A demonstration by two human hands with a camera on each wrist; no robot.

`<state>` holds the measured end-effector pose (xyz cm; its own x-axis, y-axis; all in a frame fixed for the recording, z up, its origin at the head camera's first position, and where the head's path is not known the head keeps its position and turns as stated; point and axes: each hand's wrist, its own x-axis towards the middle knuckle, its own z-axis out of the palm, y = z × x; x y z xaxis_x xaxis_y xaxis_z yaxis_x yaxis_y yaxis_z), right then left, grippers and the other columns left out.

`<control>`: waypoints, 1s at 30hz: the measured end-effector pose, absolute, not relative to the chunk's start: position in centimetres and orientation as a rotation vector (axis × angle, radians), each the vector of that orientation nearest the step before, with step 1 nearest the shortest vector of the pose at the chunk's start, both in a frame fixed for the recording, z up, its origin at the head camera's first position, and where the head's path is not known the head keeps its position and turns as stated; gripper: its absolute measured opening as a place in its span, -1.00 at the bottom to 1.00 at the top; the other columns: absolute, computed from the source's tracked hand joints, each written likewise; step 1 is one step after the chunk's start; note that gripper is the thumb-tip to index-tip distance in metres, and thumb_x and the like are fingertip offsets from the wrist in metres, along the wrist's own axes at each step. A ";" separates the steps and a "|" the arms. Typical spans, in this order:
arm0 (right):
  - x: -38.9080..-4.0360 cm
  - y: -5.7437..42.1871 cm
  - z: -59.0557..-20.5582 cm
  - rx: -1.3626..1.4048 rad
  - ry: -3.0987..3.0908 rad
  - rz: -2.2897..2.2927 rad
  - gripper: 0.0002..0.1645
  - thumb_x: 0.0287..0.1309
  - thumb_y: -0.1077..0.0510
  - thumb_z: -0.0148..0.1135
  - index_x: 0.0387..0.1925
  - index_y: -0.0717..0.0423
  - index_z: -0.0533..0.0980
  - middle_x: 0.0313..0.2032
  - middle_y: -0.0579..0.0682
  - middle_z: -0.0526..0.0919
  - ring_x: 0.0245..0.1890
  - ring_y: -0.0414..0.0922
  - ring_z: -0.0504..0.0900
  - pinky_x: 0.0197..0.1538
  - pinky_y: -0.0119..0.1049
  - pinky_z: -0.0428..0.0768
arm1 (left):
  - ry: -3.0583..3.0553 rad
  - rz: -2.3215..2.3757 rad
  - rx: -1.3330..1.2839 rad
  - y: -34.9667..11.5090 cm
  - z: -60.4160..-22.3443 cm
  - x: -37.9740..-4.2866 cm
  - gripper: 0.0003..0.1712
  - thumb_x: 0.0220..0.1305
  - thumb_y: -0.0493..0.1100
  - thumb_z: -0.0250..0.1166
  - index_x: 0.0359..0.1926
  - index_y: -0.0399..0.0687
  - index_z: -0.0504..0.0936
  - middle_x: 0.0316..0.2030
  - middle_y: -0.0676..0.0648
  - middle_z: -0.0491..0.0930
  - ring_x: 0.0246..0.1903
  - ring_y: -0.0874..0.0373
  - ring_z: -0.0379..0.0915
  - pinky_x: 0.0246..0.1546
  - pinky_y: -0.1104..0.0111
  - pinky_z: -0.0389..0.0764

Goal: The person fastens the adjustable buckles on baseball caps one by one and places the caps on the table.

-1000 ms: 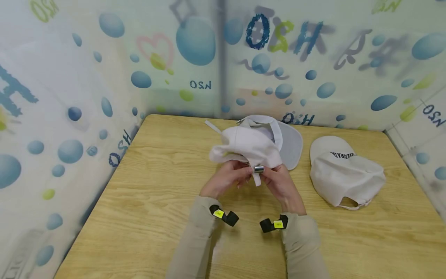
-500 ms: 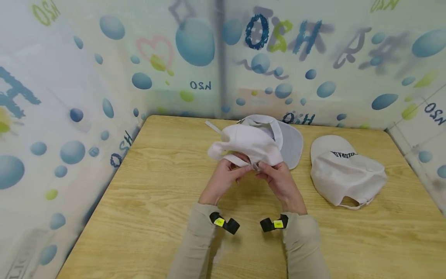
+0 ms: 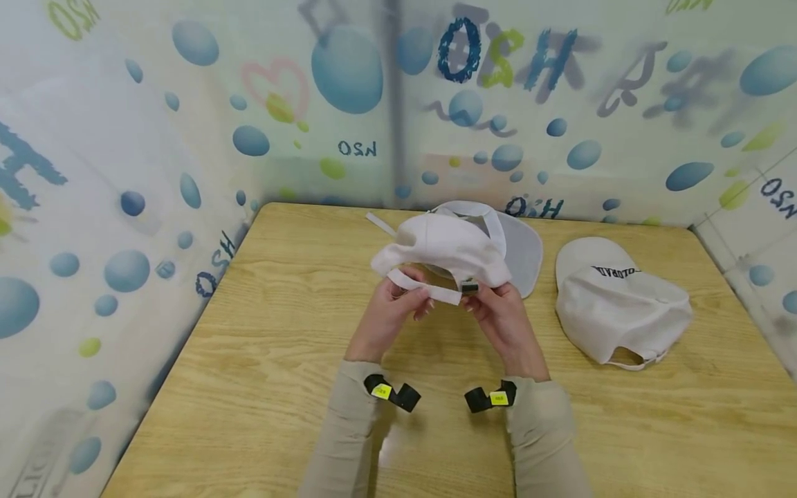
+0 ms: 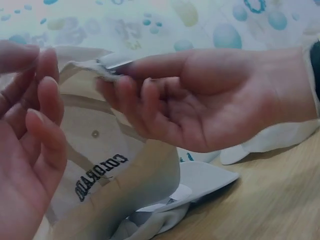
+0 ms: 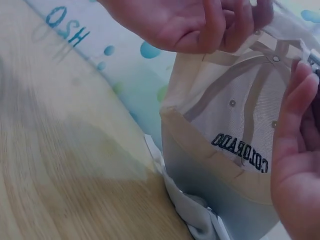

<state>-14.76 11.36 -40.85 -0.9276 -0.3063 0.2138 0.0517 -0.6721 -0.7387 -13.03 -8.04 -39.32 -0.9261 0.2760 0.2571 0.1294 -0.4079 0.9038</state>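
Between my hands is a white baseball cap (image 3: 445,238), back opening toward me; backwards "COLORADO" stitching shows inside it in the right wrist view. My left hand (image 3: 385,315) pinches the fabric closure strap (image 3: 436,292), whose loose end points right. With thumb and fingers my right hand (image 3: 507,321) pinches the metal buckle (image 3: 470,286) on the opening's other side. Strap end and buckle look apart. In the left wrist view, the buckle (image 4: 117,66) sits at the right hand's fingertips. Some fingertips are hidden behind the strap and fabric.
A second pale cap (image 3: 521,256) lies behind the held one, its brim to the right and a loose strap (image 3: 380,223) at left. Another white cap (image 3: 616,308) lettered "COLORADO" rests on the wooden table (image 3: 261,346) at right. Printed walls (image 3: 349,173) border the table.
The strap end hung below the buckle a second ago; it is now drawn out to the left, apart from the buckle. My left hand has shifted slightly left, and the cap's opening shows wider.
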 end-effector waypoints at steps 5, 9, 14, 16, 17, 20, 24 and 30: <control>-14.7 10.9 -40.9 -0.474 1.001 -2.672 -0.90 0.19 0.32 0.02 -0.25 0.17 0.43 -0.35 0.01 0.53 -0.43 -0.16 0.56 -0.31 -0.44 0.55 | 1.622 2.537 0.600 -8.7 -39.0 -13.0 -0.84 0.19 -0.21 0.18 -0.28 -0.17 0.38 -0.52 -0.08 0.49 -0.55 0.14 0.35 -0.57 0.42 0.36; -14.7 10.2 -40.7 -0.467 0.944 -2.688 -0.89 0.17 0.36 0.03 -0.26 0.19 0.45 -0.35 0.02 0.52 -0.42 -0.15 0.56 -0.30 -0.44 0.55 | 1.641 2.553 0.606 -8.8 -38.9 -13.2 -0.86 0.20 -0.22 0.18 -0.30 -0.16 0.38 -0.52 -0.09 0.49 -0.55 0.13 0.33 -0.58 0.42 0.36; -14.5 9.6 -40.5 -0.465 0.928 -2.714 -0.88 0.17 0.37 0.02 -0.26 0.18 0.44 -0.35 0.02 0.51 -0.42 -0.16 0.57 -0.30 -0.46 0.55 | 1.659 2.597 0.598 -8.7 -39.0 -13.5 -0.88 0.20 -0.25 0.17 -0.31 -0.18 0.37 -0.52 -0.11 0.50 -0.55 0.12 0.33 -0.59 0.41 0.34; -14.5 9.5 -40.5 -0.468 0.910 -2.729 -0.88 0.18 0.38 0.01 -0.27 0.20 0.44 -0.35 0.02 0.52 -0.41 -0.16 0.57 -0.29 -0.45 0.55 | 1.658 2.622 0.588 -8.6 -39.1 -13.6 -0.88 0.19 -0.27 0.17 -0.31 -0.18 0.38 -0.52 -0.11 0.50 -0.56 0.12 0.34 -0.60 0.41 0.34; -14.5 9.5 -40.5 -0.469 0.896 -2.737 -0.88 0.18 0.38 0.00 -0.27 0.21 0.45 -0.35 0.03 0.52 -0.41 -0.16 0.58 -0.28 -0.45 0.55 | 1.656 2.634 0.582 -8.6 -39.1 -13.6 -0.88 0.19 -0.28 0.17 -0.32 -0.18 0.38 -0.53 -0.11 0.50 -0.56 0.12 0.35 -0.60 0.42 0.34; -14.5 9.5 -40.4 -0.474 0.878 -2.749 -0.88 0.18 0.38 0.00 -0.29 0.22 0.46 -0.36 0.03 0.53 -0.40 -0.16 0.58 -0.27 -0.44 0.55 | 1.664 2.646 0.562 -8.6 -39.1 -13.7 -0.88 0.17 -0.29 0.18 -0.32 -0.19 0.38 -0.53 -0.12 0.50 -0.56 0.12 0.36 -0.61 0.43 0.34; -14.5 9.5 -40.4 -0.468 0.893 -2.738 -0.89 0.17 0.38 0.02 -0.27 0.22 0.45 -0.34 0.04 0.53 -0.40 -0.16 0.59 -0.26 -0.44 0.55 | 1.674 2.638 0.549 -8.5 -39.0 -13.7 -0.86 0.17 -0.27 0.19 -0.32 -0.19 0.38 -0.52 -0.12 0.51 -0.55 0.12 0.36 -0.60 0.43 0.34; -14.5 9.6 -40.5 -0.419 0.920 -2.731 -0.87 0.14 0.39 0.06 -0.25 0.24 0.44 -0.31 0.06 0.52 -0.37 -0.14 0.59 -0.23 -0.42 0.55 | 1.683 2.634 0.521 -8.2 -39.1 -13.7 -0.88 0.19 -0.29 0.17 -0.31 -0.19 0.38 -0.50 -0.16 0.52 -0.54 0.11 0.35 -0.59 0.43 0.33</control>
